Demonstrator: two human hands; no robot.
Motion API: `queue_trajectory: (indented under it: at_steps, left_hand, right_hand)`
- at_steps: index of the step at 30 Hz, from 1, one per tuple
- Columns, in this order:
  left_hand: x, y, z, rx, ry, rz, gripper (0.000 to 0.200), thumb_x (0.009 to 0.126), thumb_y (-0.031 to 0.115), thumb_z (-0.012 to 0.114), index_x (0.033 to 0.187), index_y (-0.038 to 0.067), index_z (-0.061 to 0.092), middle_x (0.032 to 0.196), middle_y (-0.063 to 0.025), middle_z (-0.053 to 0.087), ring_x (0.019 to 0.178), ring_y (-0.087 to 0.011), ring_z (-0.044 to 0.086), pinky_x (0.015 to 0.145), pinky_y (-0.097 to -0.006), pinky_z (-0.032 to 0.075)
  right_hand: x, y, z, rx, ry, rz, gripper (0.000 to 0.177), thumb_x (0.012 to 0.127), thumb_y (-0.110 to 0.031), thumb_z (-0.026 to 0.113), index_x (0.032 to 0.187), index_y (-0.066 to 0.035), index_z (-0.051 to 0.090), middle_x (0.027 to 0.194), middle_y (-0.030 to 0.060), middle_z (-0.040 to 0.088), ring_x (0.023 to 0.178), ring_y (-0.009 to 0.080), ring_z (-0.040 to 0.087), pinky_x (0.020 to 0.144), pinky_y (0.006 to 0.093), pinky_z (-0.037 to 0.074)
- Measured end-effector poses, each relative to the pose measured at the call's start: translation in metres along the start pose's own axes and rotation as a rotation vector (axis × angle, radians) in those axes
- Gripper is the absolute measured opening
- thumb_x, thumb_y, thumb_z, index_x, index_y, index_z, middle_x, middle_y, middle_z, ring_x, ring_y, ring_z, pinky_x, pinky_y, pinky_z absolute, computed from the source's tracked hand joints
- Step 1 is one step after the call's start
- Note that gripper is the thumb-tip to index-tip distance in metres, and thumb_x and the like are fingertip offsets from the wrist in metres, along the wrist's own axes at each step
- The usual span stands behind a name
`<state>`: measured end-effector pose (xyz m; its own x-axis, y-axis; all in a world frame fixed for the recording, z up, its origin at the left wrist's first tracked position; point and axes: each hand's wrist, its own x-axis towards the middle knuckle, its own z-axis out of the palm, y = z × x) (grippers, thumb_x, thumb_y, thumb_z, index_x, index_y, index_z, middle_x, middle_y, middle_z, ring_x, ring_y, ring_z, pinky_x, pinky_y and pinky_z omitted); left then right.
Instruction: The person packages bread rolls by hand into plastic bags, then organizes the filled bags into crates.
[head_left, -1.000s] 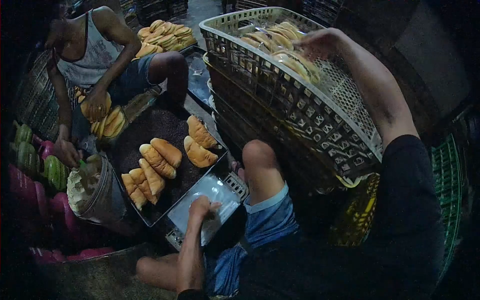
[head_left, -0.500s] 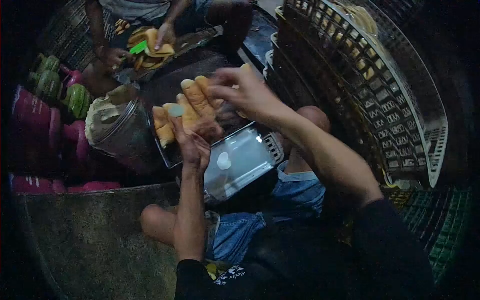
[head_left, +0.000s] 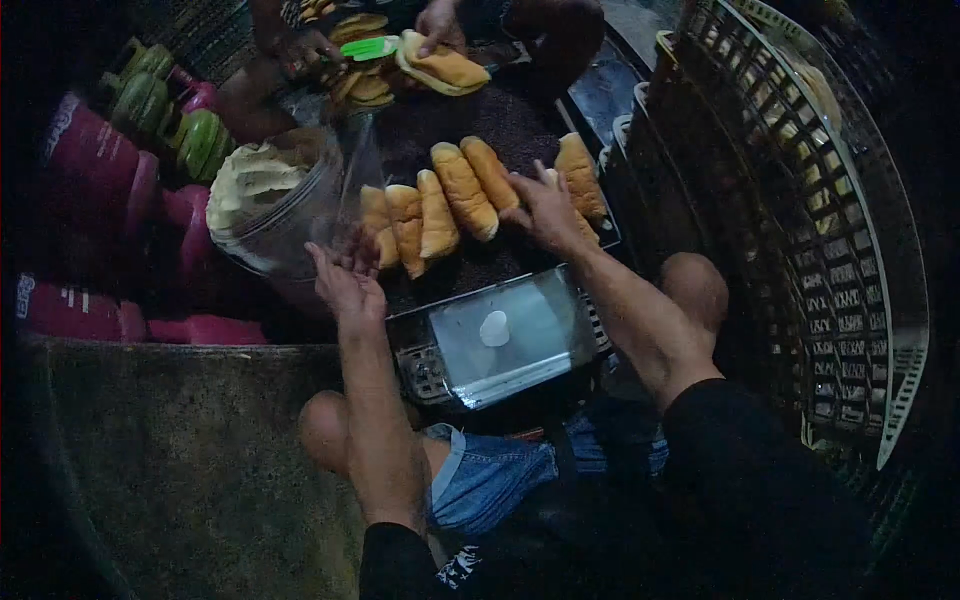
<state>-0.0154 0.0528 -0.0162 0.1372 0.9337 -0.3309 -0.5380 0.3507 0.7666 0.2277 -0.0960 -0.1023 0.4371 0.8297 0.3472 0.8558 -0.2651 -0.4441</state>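
Observation:
My left hand [head_left: 350, 285] is palm up at the left end of a row of bread rolls [head_left: 465, 190]. A clear plastic bag [head_left: 365, 165] rises from its fingers; its edges are hard to make out, and some rolls show behind it. My right hand [head_left: 548, 212] reaches into the row from the right, fingers apart, touching a roll [head_left: 490, 175]. Further rolls [head_left: 580, 178] lie beyond that hand. In front of me sits a stack of clear plastic bags [head_left: 530, 335] with a white oval label [head_left: 493, 328], on a crate [head_left: 425, 372].
A tub of pale cream [head_left: 255, 195] stands at left, beside pink gas cylinders [head_left: 100, 165] and green ones [head_left: 140, 100]. Across from me, another person's hand [head_left: 440, 25] holds an opened roll [head_left: 445, 65] and a green spatula [head_left: 368, 48]. Tall plastic crates [head_left: 800, 200] rise at right.
My right hand has moved down from above the row onto the rolls, its fingers spreading. My left hand has turned palm up at the row's left end. The view has shifted.

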Motion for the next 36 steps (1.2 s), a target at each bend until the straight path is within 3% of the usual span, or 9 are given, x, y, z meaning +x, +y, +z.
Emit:
queue_trajectory:
  at_steps: [2,3,6,14,20,23,26,30,36]
  left_hand:
    - [-0.004,-0.009,-0.002,0.028,-0.043,-0.002,0.045,0.096,0.044,0.046,0.117,0.004,0.046,0.095,-0.0173,0.064,0.073,-0.0248,0.065,0.071,-0.0353,0.056]
    - [-0.005,-0.012,0.008,0.120,0.042,0.088,0.053,0.097,0.050,0.039,0.113,0.000,0.045,0.092,-0.0169,0.063,0.073,-0.0237,0.063,0.074,-0.0363,0.055]
    - [0.044,-0.040,-0.021,0.231,-0.084,0.282,0.070,0.094,0.058,0.037,0.120,-0.007,0.038,0.103,-0.0209,0.062,0.091,-0.0302,0.066,0.080,-0.0377,0.053]
    - [0.012,-0.035,0.004,0.302,0.122,0.280,0.070,0.095,0.059,0.036,0.103,-0.009,0.046,0.095,-0.0136,0.052,0.086,-0.0235,0.055,0.077,-0.0359,0.050]
    - [0.010,-0.034,-0.010,0.345,0.131,0.203,0.081,0.092,0.062,0.037,0.118,-0.015,0.036,0.100,-0.0171,0.053,0.094,-0.0255,0.057,0.082,-0.0367,0.050]
    - [0.003,-0.034,-0.006,0.338,0.062,0.190,0.086,0.092,0.063,0.038,0.121,-0.018,0.032,0.103,-0.0195,0.053,0.098,-0.0270,0.058,0.085,-0.0378,0.049]
    - [0.026,-0.045,-0.020,0.343,0.062,0.254,0.085,0.092,0.063,0.036,0.119,-0.018,0.037,0.105,-0.0231,0.056,0.103,-0.0284,0.058,0.092,-0.0404,0.045]
    - [-0.004,-0.033,0.005,0.384,0.050,0.309,0.078,0.095,0.059,0.032,0.117,-0.015,0.044,0.111,-0.0235,0.057,0.104,-0.0285,0.057,0.093,-0.0405,0.044]
    - [-0.046,-0.039,0.026,0.206,-0.416,0.254,0.063,0.098,0.053,0.030,0.133,0.001,0.039,0.124,-0.0151,0.054,0.114,-0.0274,0.053,0.100,-0.0432,0.040]
  right_hand:
    - [0.013,0.006,-0.018,0.081,-0.034,0.185,0.047,0.089,-0.034,0.061,0.126,-0.006,0.053,0.123,0.0193,0.056,0.122,0.0344,0.047,0.102,0.0449,0.036]
    - [0.020,0.027,-0.016,0.559,0.008,0.274,0.032,0.087,-0.022,0.062,0.115,-0.006,0.061,0.107,0.0140,0.065,0.105,0.0335,0.061,0.087,0.0431,0.048]
    - [0.011,-0.014,-0.137,0.757,0.035,0.400,0.035,0.088,-0.021,0.063,0.116,-0.002,0.057,0.102,0.0159,0.065,0.094,0.0276,0.066,0.079,0.0368,0.051]
    - [-0.094,-0.077,-0.104,0.219,-0.068,0.053,0.081,0.074,-0.050,0.072,0.126,0.005,0.043,0.125,0.0251,0.050,0.122,0.0360,0.046,0.104,0.0470,0.034]
    - [-0.082,-0.094,0.004,-0.249,0.153,0.190,0.066,0.078,-0.041,0.068,0.123,0.002,0.047,0.121,0.0212,0.054,0.118,0.0347,0.050,0.108,0.0581,0.018]
    - [-0.057,-0.087,-0.035,-0.033,-0.044,0.342,0.044,0.080,-0.032,0.064,0.112,-0.002,0.057,0.102,0.0203,0.064,0.100,0.0348,0.061,0.102,0.0540,0.033]
    - [-0.046,-0.060,-0.087,0.239,0.281,0.454,0.029,0.082,-0.027,0.061,0.098,-0.003,0.064,0.083,0.0240,0.064,0.081,0.0382,0.065,0.071,0.0435,0.052]
    - [-0.046,-0.050,-0.181,1.135,0.228,0.539,0.042,0.086,-0.021,0.064,0.118,0.004,0.056,0.100,0.0120,0.065,0.085,0.0179,0.064,0.075,0.0287,0.052]
    - [-0.025,-0.062,-0.143,1.183,0.192,0.444,0.053,0.085,-0.022,0.066,0.126,0.004,0.045,0.105,0.0163,0.062,0.092,0.0190,0.062,0.078,0.0306,0.051]
